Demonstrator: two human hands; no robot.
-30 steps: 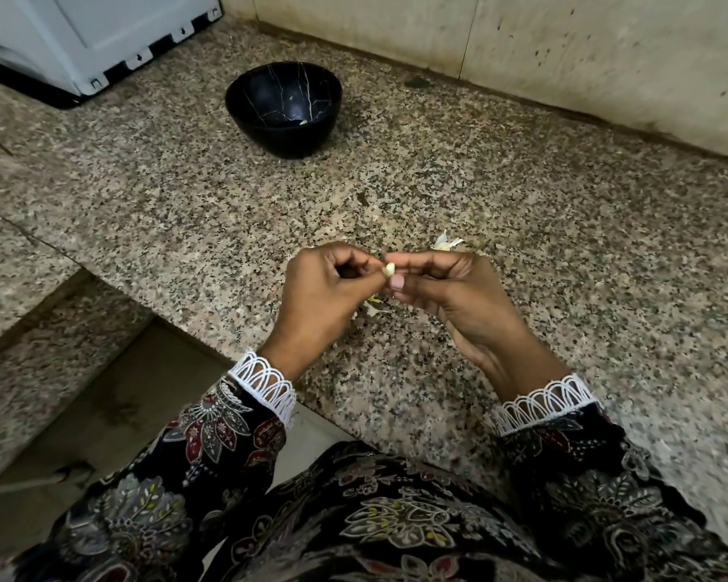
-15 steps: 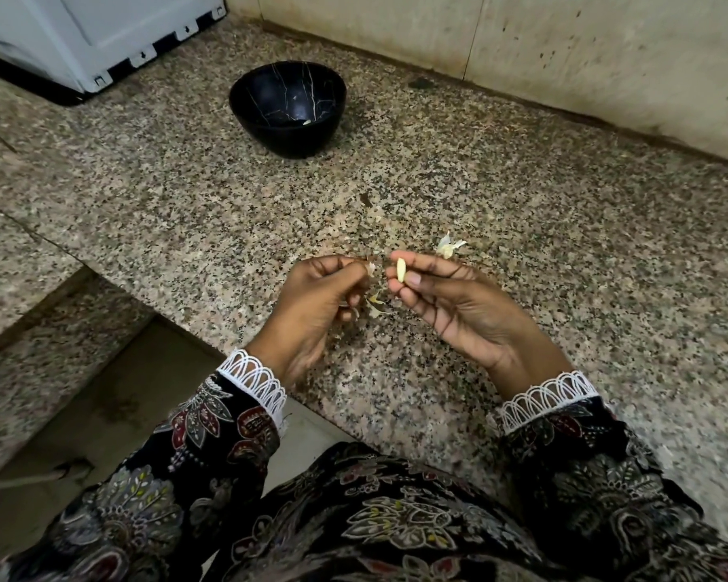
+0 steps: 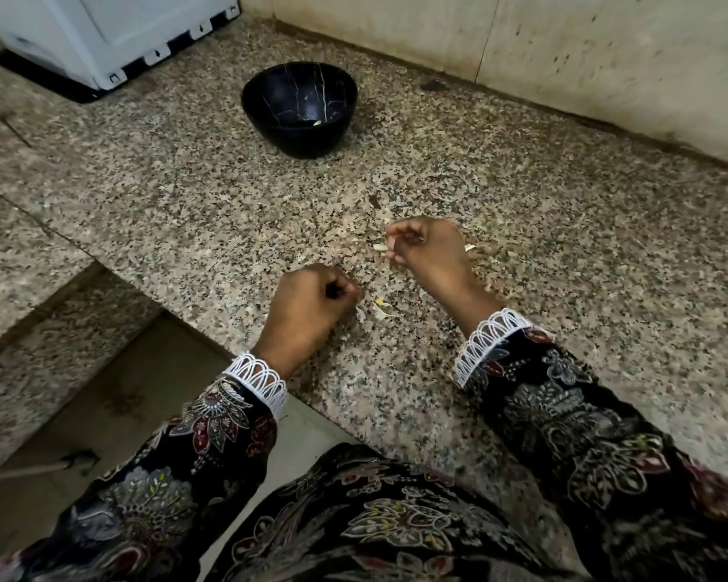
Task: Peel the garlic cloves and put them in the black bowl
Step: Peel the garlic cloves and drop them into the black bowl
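Sleeves: dark floral fabric with white lace cuffs [image 3: 256, 380], filling the frame from 4 to 8 o'clock.
Left hand [image 3: 312, 306]: just below centre, low over the granite counter [image 3: 177, 212], fingers curled tight into a fist; what it holds, if anything, I cannot tell.
Peel scraps [image 3: 381, 307]: pale papery bits lying on the counter just beside the left hand, at its 3 o'clock.
Right hand [image 3: 427, 252]: at 1 o'clock from the left hand and apart from it, blurred, fingers curled inward.
Garlic clove [image 3: 380, 247]: small and pale, at the right hand's fingertips on its 9 o'clock side; it looks pinched there, though the blur leaves the exact hold unclear.
More peel [image 3: 470, 247]: a pale curl on the counter at 3 o'clock of the right hand.
Black bowl [image 3: 299, 128]: upright on the counter, well apart from both hands, towards 11 o'clock of centre; a small pale piece [image 3: 317, 123] lies in its bottom.
White appliance [image 3: 114, 31]: at 10 to 11 o'clock, far corner.
Wall [image 3: 564, 56]: beige panels along the far edge at 12 to 2 o'clock.
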